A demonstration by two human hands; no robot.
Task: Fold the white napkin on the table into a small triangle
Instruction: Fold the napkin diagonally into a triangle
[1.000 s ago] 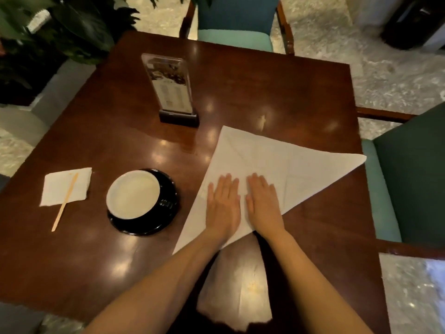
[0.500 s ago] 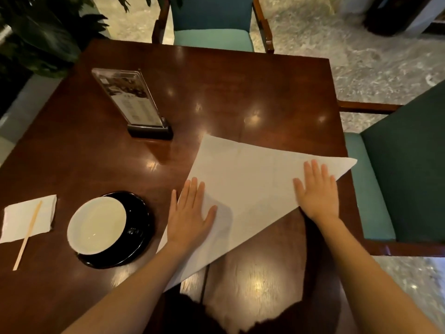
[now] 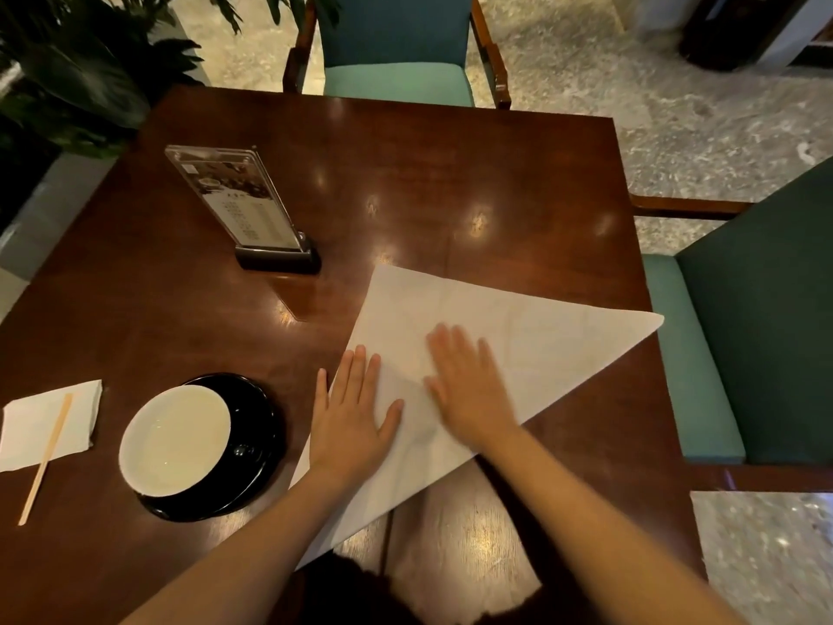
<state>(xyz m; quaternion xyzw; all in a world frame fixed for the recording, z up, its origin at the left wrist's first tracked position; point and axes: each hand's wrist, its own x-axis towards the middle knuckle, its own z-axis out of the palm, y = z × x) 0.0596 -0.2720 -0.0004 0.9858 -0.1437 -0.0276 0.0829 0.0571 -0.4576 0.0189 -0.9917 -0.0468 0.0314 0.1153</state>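
Note:
The white napkin [image 3: 518, 336] lies flat on the dark wooden table [image 3: 428, 182] as one large triangle, its long edge running from near my body up to a point at the right table edge. My left hand [image 3: 351, 412] rests palm down on the napkin's left edge, fingers spread. Just to its right, my right hand [image 3: 469, 385] is flat on the napkin near the long edge, blurred by motion. Neither hand grips anything.
A white cup on a black saucer [image 3: 203, 444] stands just left of the napkin. Farther left lies a small paper napkin [image 3: 45, 426] with a wooden stirrer [image 3: 45, 457]. An upright menu stand [image 3: 252, 209] sits behind. Green chairs [image 3: 396, 47] stand at the far and right sides.
My right hand has slid left along the napkin from its right corner to beside my left hand. The left hand has stayed on the left edge.

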